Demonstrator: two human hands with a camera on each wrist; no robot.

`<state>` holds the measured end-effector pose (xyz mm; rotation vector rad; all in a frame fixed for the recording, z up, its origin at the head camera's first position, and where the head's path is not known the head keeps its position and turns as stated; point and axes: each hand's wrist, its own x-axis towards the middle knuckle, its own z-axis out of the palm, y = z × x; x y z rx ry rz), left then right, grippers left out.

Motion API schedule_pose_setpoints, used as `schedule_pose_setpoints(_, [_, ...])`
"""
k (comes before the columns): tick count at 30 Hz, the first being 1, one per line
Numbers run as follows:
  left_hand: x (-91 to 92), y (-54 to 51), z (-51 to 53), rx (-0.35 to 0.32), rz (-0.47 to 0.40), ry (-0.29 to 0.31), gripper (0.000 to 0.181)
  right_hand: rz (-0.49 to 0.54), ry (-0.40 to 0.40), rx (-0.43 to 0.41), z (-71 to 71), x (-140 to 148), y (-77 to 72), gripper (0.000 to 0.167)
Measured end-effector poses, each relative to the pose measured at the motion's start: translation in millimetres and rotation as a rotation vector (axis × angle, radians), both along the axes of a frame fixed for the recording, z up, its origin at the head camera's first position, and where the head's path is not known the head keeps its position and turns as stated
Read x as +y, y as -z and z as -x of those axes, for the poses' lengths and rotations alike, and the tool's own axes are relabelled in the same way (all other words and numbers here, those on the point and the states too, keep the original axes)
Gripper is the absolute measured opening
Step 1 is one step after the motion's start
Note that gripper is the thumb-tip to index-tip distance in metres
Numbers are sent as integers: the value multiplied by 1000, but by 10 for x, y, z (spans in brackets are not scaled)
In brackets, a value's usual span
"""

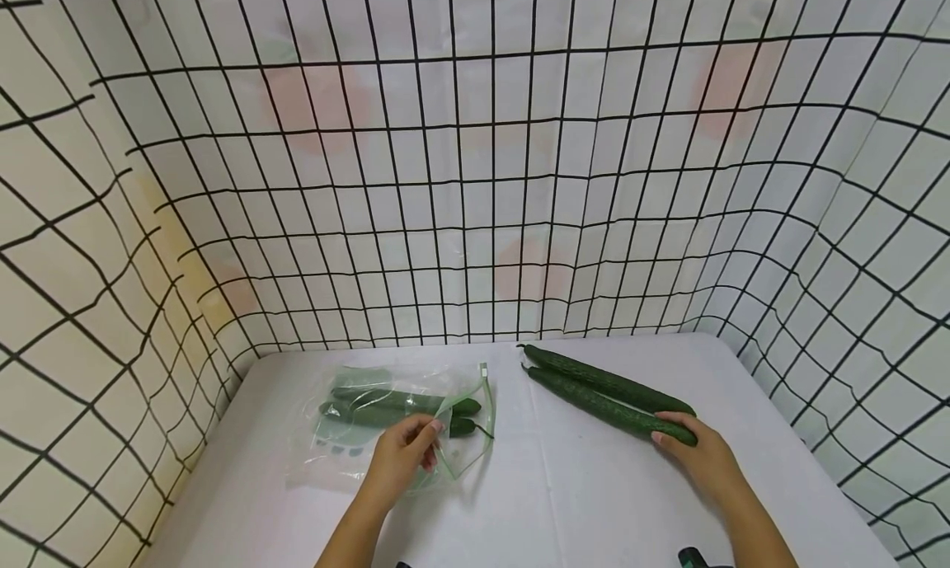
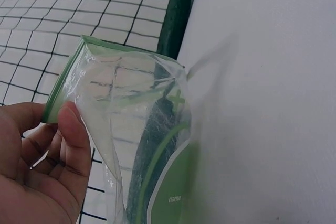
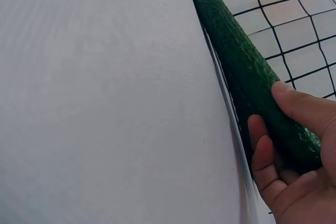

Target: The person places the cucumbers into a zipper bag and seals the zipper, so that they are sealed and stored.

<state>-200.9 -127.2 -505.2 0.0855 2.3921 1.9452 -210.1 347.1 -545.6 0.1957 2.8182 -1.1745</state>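
Note:
A clear zip bag (image 1: pixel 308 465) with a green rim lies on the left of the table, its mouth toward the right. Inside are cucumbers (image 1: pixel 416 402), two of which show. My left hand (image 1: pixel 397 457) pinches the bag's green rim (image 2: pixel 63 82) between thumb and fingers, holding the mouth apart. To the right, two long cucumbers (image 1: pixel 594 403) lie side by side, slanting toward me. My right hand (image 1: pixel 705 457) grips the near end of the front cucumber (image 3: pixel 236 51), thumb on one side and fingers on the other. Whether it touches the rear cucumber (image 1: pixel 609 377), I cannot tell.
A white cloth covers the table (image 1: pixel 557 485). Black wire grid (image 1: pixel 490 152) stands behind it and along both sides, with pale sheeting behind the wires. Part of a dark object (image 1: pixel 692 557) shows at the bottom edge, near my right forearm.

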Motion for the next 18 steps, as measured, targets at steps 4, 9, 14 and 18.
schedule_pose_setpoints(4, [0,-8,-4,-4,5,1,27,64,11,27,3,-15,9,69])
schedule_pose_setpoints(9, [-6,-19,-14,-5,17,15,29,245,40,23,6,-33,19,63])
schedule_pose_setpoints(14, [-9,-24,-15,-7,16,20,30,204,37,25,-15,-36,-7,70])
schedule_pose_setpoints(18, [-8,-27,-14,-10,8,16,29,266,36,37,-26,-60,-36,69])
